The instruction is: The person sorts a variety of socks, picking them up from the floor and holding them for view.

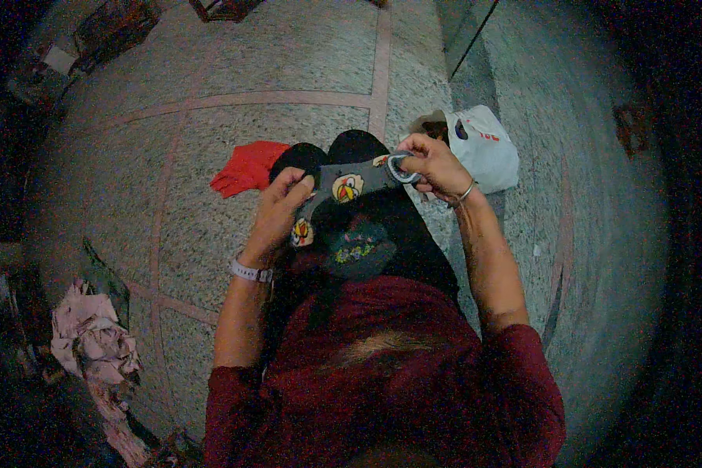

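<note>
A grey sock (325, 182) with cartoon bird faces on it is stretched over my lap between both hands. My left hand (282, 204) pinches its left end, fingers closed on the fabric. At the other end, my right hand (438, 168) grips the pale-rimmed cuff (402, 168), its thumb hooked at the opening. Below the sock, a dark cloth patch with a coloured flower pattern (359, 243) shows on my lap; I cannot tell whether it is a separate piece or part of the clothing.
A red cloth (246, 168) lies on the speckled floor, left of my knees. To the right stands a white plastic bag (487, 152) with dark contents at its mouth. Crumpled pinkish cloth or paper (93, 331) sits at lower left. Dark furniture (117, 31) lines the far left.
</note>
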`<action>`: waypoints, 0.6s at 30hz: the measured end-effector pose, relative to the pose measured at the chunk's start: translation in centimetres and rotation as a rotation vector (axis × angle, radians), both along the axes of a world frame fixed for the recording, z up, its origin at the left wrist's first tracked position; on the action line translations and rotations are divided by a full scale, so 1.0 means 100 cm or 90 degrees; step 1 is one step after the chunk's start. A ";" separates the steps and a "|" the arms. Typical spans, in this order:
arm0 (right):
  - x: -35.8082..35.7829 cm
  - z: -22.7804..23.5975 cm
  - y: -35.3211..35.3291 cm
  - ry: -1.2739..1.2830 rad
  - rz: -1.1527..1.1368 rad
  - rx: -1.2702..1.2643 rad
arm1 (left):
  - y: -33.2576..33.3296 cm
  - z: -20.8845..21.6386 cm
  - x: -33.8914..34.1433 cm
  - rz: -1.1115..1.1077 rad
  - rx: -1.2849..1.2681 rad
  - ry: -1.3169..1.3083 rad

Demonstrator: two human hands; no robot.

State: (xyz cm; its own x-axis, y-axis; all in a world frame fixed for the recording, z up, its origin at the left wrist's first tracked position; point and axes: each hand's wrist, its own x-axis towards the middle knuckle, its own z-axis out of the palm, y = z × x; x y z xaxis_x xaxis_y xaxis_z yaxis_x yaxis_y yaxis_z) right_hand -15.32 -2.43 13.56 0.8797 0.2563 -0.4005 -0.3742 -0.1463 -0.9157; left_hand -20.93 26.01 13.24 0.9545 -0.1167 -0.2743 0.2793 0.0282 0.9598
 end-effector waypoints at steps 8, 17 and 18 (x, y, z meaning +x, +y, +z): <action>0.003 -0.050 -0.036 -0.355 -0.145 -0.194 | -0.023 -0.025 0.017 -0.031 0.077 0.027; -0.026 -0.043 0.016 -0.433 -0.100 -0.367 | -0.024 -0.034 0.023 -0.004 0.100 0.011; -0.022 -0.044 0.016 -0.446 -0.134 -0.349 | -0.024 -0.031 0.023 -0.003 0.095 -0.003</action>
